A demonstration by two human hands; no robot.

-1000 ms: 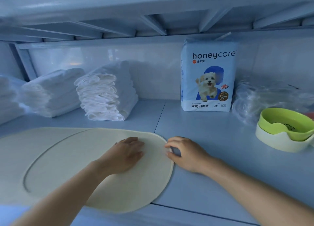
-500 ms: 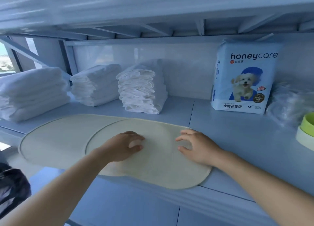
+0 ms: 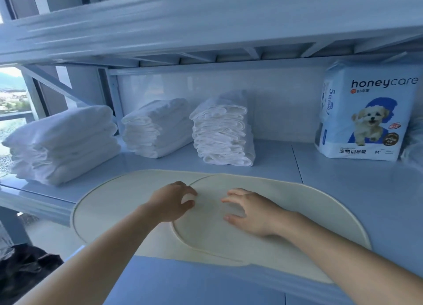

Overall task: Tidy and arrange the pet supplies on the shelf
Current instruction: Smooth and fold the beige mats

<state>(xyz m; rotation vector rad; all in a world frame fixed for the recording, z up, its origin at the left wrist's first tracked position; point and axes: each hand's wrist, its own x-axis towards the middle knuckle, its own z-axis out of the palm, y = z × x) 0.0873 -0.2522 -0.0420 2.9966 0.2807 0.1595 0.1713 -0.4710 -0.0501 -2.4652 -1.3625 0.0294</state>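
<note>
Upper mat (image 3: 293, 204) under splayed right hand (image 3: 254, 213) (left hand (image 3: 171, 201) at edge, grip unclear).

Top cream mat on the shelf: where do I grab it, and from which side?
Pinch the top mat at its front edge, coming from the front and below. It is thin and lies flat, so there is nothing to grasp on top, but that edge overhangs the shelf lip, leaving room for fingers underneath.

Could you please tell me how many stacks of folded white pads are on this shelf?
3 stacks: one at the shelf's left end, one right of it, one nearer the middle behind the mats. Others could sit beyond the frame's edges.
</note>
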